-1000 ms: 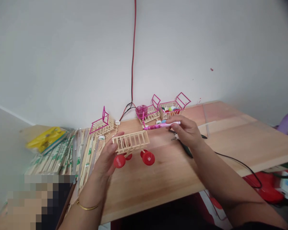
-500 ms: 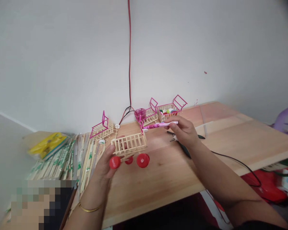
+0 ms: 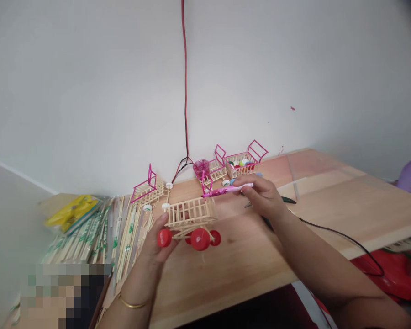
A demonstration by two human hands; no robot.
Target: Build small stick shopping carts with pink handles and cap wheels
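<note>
My left hand (image 3: 156, 244) holds up a small cart (image 3: 190, 214) built of pale wooden sticks, with red bottle-cap wheels (image 3: 200, 239) under it. The cart hangs a little above the wooden table (image 3: 246, 260). My right hand (image 3: 265, 196) grips a pink marker pen (image 3: 226, 190), lying level with its tip pointing left, just above the cart's far right corner. Whether the tip touches the sticks I cannot tell.
Against the wall stand other stick carts with pink handles (image 3: 147, 189) (image 3: 246, 161) and a pink cup (image 3: 201, 168). Bundles of wrapped chopsticks (image 3: 99, 233) and a yellow packet (image 3: 70, 211) lie at the left. A red and black wire (image 3: 185, 91) runs down the wall. A black cable (image 3: 342, 237) crosses the right side.
My left hand has lifted and turned the cart, so its wheels now face me more. The pen in my right hand has come down closer to the cart's top edge.
</note>
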